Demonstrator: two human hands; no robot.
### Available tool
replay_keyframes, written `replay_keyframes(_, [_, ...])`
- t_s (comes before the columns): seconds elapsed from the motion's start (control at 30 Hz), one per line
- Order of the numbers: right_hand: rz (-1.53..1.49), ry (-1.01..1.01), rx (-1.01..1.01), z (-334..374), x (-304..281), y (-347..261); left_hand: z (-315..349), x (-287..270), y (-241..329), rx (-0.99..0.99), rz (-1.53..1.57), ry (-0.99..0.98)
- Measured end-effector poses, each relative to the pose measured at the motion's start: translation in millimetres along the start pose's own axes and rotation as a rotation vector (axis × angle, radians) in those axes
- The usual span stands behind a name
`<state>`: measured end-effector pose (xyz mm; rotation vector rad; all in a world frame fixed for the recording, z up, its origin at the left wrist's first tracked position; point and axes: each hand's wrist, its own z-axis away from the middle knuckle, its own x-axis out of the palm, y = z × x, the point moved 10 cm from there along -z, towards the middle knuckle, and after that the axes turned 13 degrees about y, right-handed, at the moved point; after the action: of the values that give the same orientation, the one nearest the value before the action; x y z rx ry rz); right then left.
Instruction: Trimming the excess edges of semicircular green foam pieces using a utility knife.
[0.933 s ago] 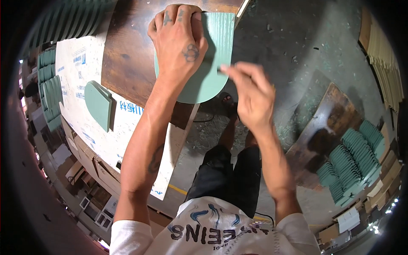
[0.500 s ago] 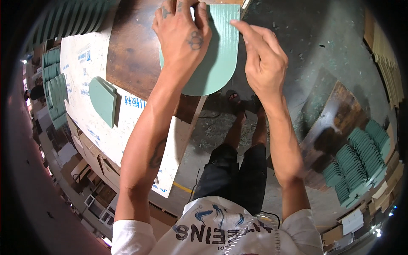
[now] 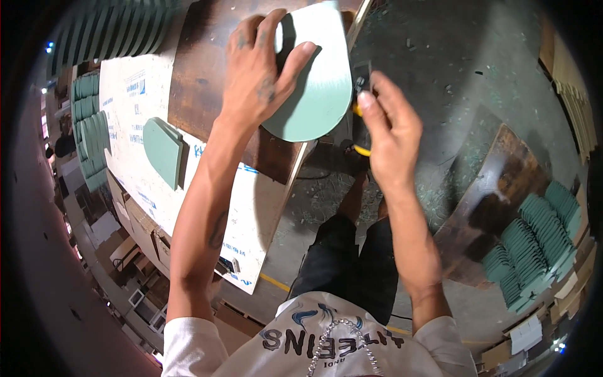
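My left hand (image 3: 260,78) rests on a pale green panel with a rounded near end (image 3: 317,107), fingers and thumb spread over its left side. The panel lies on a dark brown wooden board (image 3: 200,81), its rounded end reaching the board's near right corner. Just right of the panel, my right hand (image 3: 396,135) is closed on a black-and-yellow hand tool (image 3: 359,116). Fingers hide part of the tool, and its exact kind is unclear. Two similar green pieces (image 3: 164,154) lie overlapped on the white printed board (image 3: 135,113), left of my left forearm.
Rows of green pieces (image 3: 110,31) stand at the far left, with more stacks (image 3: 91,135) beyond the white board. At right, further green stacks (image 3: 534,239) stand by a brown board (image 3: 487,188) on the floor. Green scraps litter the grey floor (image 3: 433,75).
My right hand has dropped away from the panel's right edge, and the black-and-yellow tool now shows in it. My left hand has shifted slightly left and its thumb has spread out. The panel has turned slightly.
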<state>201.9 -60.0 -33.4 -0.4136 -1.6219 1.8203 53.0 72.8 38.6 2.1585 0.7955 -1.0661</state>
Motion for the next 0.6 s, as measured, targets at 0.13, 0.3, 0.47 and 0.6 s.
replay_keyframes(0.13, [0.281,-0.180,-0.164,-60,14,-20,29,-3,-8,-0.125,-0.289,-0.120])
replay_keyframes(0.3, [0.293,-0.308,-0.687,-79,32,-43,38,2,-9,-0.247,-0.291,-0.133])
replay_keyframes(0.47, [0.410,-0.381,-0.816,-56,28,-44,41,-1,-19,-0.315,-0.270,-0.129])
replay_keyframes(0.6, [0.416,-0.271,-0.747,-10,-3,-41,40,0,-17,-0.311,-0.266,-0.126])
